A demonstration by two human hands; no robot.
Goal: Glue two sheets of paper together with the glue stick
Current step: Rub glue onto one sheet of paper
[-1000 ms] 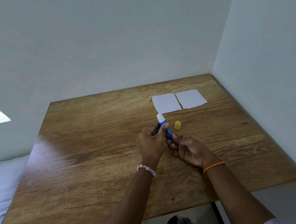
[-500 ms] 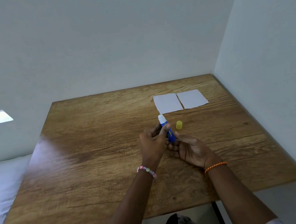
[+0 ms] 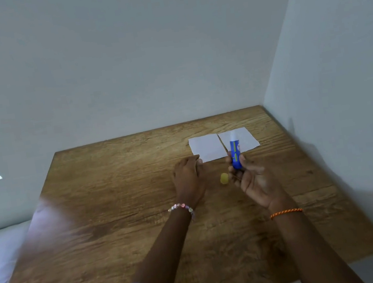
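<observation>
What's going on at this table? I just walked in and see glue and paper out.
A person is getting ready to glue two sheets together. The right hand holds the uncapped blue glue stick upright above the table, and its yellow cap lies on the wood. The left hand reaches toward the left sheet, which lies beside the right sheet. No glue seems applied yet.
</observation>
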